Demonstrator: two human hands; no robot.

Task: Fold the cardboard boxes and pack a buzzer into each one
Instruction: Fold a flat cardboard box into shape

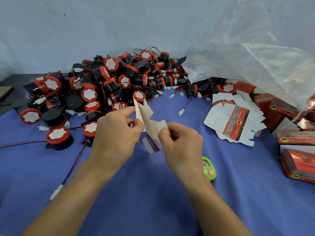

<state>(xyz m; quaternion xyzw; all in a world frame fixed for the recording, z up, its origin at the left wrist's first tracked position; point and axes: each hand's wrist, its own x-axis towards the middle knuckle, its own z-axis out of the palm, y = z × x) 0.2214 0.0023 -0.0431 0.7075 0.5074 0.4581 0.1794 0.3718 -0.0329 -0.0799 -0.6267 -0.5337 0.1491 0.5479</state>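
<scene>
Cardboard first: we see one flat box blank held up off the blue table cover between both hands, just in front of the buzzer pile. The left hand pinches its upper-left edge with thumb and curled fingers. The right hand pinches the lower-right edge the same way, fingers curled in. The white inner side faces us, and a red-grey printed strip shows at the bottom. We judge the step as the start of folding this blank: panels only creased, no box shape yet, no buzzer picked for it. The next move, we think, calls for squaring the panels into a sleeve and tucking one end's flaps without buckling the thin card. After that a buzzer with its red-black wire must go in. The wires in the pile look tangled, so lifting one may drag others. More blanks lie fanned in a stack to the right, with folded red boxes beyond them by the edge of a clear plastic bag. Writing: the boxes and the top blank carry a yellow round badge with a dark, elephant-like animal, but the text lines beside it are too blurred to read. A green timer beside the right wrist shows digits, partly hidden, so we cannot read them for sure. A rubber band lies near it.
</scene>
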